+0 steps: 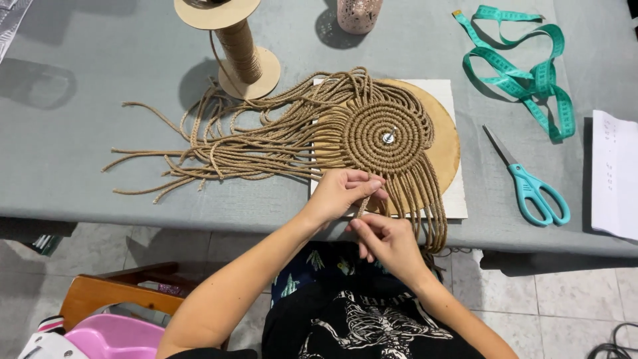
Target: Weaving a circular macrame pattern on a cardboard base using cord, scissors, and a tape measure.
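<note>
Grey counter [80, 186] carrying jute macramé spiral [389, 136] on round board [448, 149], scissors [531, 186] at three o'clock; left hand [335, 196] and right hand [389, 242] pinching one cord [363, 205] at six o'clock, seemingly mid-knot; pulling snug probably due

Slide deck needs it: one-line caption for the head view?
Left hand and right hand pinch a jute cord at the edge of a coiled cord round; scissors lie nearby.

Around the one round wooden board [446, 143] lie one coiled cord mat [385, 133], one cord spool [238, 46], one tape measure [525, 73], one pair of scissors [531, 186], one pink cup [359, 14], one paper sheet [615, 174]; two hands work at its near edge.
</note>
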